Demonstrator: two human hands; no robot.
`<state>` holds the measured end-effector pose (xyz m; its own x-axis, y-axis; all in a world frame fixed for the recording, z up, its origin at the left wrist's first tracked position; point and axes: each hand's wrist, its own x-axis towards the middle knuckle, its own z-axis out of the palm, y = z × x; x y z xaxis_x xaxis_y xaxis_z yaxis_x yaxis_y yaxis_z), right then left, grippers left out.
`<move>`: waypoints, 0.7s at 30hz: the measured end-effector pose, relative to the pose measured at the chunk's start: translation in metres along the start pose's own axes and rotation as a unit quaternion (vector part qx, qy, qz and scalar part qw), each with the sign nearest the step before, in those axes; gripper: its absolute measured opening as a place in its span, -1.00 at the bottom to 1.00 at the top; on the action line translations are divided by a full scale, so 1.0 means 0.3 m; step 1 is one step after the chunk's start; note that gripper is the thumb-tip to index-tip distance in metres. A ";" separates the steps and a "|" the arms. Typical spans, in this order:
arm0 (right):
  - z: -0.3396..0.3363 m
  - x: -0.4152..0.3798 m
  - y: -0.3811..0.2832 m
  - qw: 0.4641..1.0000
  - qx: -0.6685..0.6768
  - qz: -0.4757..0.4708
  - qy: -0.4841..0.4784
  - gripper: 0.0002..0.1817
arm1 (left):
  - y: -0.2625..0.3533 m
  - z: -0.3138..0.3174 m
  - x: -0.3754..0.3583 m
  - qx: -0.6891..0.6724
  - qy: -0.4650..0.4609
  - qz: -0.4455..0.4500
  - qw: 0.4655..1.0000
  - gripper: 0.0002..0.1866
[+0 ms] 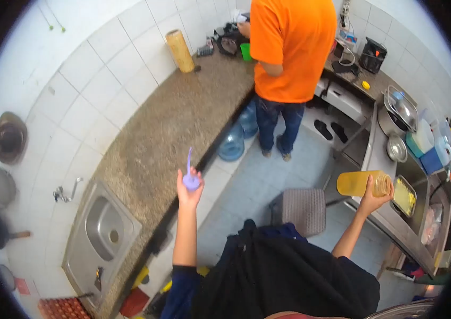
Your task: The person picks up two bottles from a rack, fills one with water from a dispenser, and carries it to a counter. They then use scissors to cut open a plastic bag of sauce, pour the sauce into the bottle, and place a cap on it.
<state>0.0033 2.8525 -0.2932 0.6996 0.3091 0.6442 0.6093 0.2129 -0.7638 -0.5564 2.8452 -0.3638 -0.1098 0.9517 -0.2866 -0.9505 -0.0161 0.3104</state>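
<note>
In my left hand [189, 194] lies a purple lid [191, 182] with a thin strap or handle pointing away from me; the fingers are curled around it. My right hand [375, 201] grips a translucent yellow bottle [357, 183] near its neck. The bottle appears tilted on its side, its mouth toward the right, and no cap shows on it. Just right of that hand sits a metal tray [397, 204] of pale yellow pieces on the steel counter.
A granite counter [151, 122] with a steel sink [109, 226] runs along the left. A person in an orange shirt [293, 50] stands ahead. A grey woven stool [303, 211] is on the floor between my hands. Pots and a steel bowl [396, 148] stand at right.
</note>
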 end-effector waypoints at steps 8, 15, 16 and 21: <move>0.623 -0.100 -0.185 0.982 0.091 0.020 -0.167 -0.15 | 0.093 -0.040 0.102 0.009 0.076 0.031 0.997 -0.74; 0.893 -0.133 -0.236 0.967 0.076 0.006 -0.245 -0.03 | -0.127 0.279 0.605 0.175 -0.064 -0.221 0.957 -0.87; 0.901 -0.133 -0.230 0.965 0.081 0.035 -0.247 -0.02 | -0.160 0.318 0.668 0.201 -0.096 -0.250 0.942 -0.88; 0.890 -0.105 -0.191 0.958 0.041 0.140 -0.247 0.02 | -0.366 0.549 0.946 0.342 -0.201 -0.333 0.856 -0.87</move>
<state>-0.1532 3.0780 -0.2804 0.5573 0.7607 0.3327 0.3789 0.1235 -0.9171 -0.4352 3.1675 -0.3300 0.6292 0.7112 -0.3136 -0.3566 0.6226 0.6966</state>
